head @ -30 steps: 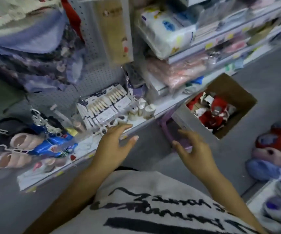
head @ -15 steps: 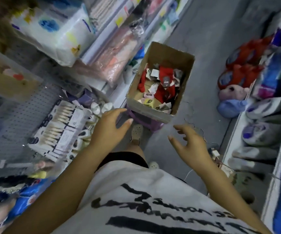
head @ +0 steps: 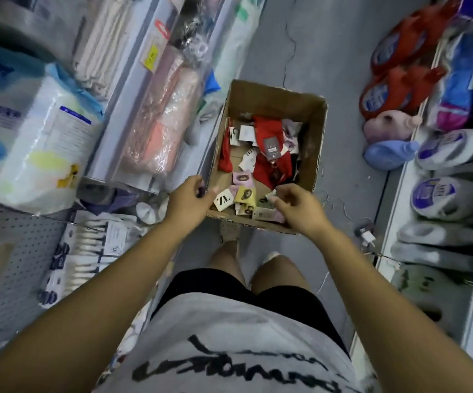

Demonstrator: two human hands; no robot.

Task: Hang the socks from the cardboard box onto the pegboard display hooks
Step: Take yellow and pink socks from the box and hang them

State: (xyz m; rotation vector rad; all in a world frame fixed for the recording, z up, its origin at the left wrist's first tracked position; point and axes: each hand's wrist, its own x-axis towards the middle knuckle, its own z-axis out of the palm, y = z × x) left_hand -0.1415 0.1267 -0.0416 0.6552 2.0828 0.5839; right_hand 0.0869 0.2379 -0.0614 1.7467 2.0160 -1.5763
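Close by, a white cotton T-shirt [head: 229,336] with black brush script I could not read hung over black shorts [head: 286,296]. Perforated grey pegboard [head: 17,251] stood at the near left. Two bare arms reached to a brown corrugated cardboard box [head: 272,100]. The left hand [head: 188,199] gripped its near left corner, thumb inside the wall. The right hand [head: 297,207] curled over the near heap; whether it held anything, I could not tell. Inside lay the socks [head: 266,129]: soft red knit, pastel pink and yellow, on white cards, one lettered in bold black. Beyond, four plush slippers [head: 385,129] lay on the grey floor [head: 329,52]: two red, one pink, one blue.
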